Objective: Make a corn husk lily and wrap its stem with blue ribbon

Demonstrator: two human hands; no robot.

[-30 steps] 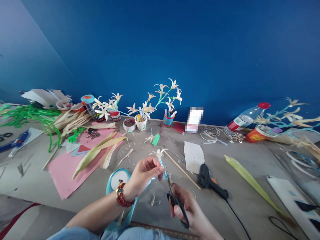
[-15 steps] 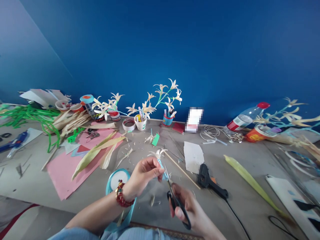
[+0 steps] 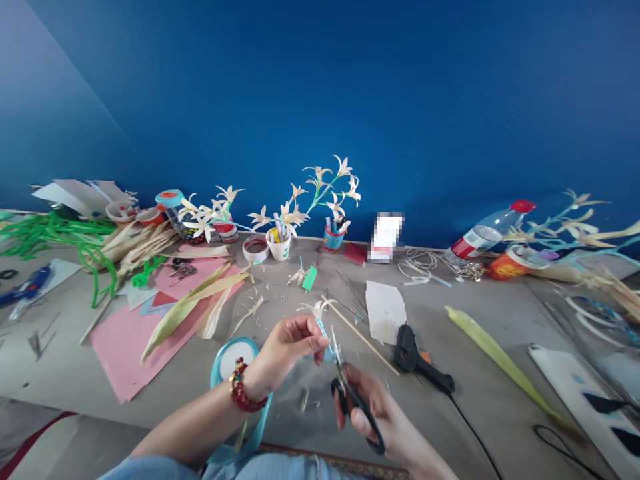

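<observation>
Pinched in the fingers of my left hand [image 3: 295,343] is a small cream paper-like flower [image 3: 318,308] with a light-blue wrapped stem. My right hand [image 3: 373,407] grips black-handled scissors [image 3: 341,373], fingers through the loops. Their blades point up and lie close beside the stem below the flower; whether they touch it I cannot tell. A roll of light-blue ribbon [image 3: 220,360] lies by my left wrist, its loose tail running down toward my lap. A thin wooden stick [image 3: 365,339] rests on the table just beyond the scissors.
A black glue gun [image 3: 423,360] lies to the right with its cord trailing forward. Pink paper sheets [image 3: 120,353] and corn husks [image 3: 185,310] cover the left. Cups holding pens and finished flowers [image 3: 280,243] line the wall, near a plastic bottle [image 3: 483,237]. A power strip [image 3: 575,400] sits far right.
The scissor blades look spread slightly wider and have shifted a little away from the stem. My left hand keeps its hold on the flower. The whole view has shifted slightly.
</observation>
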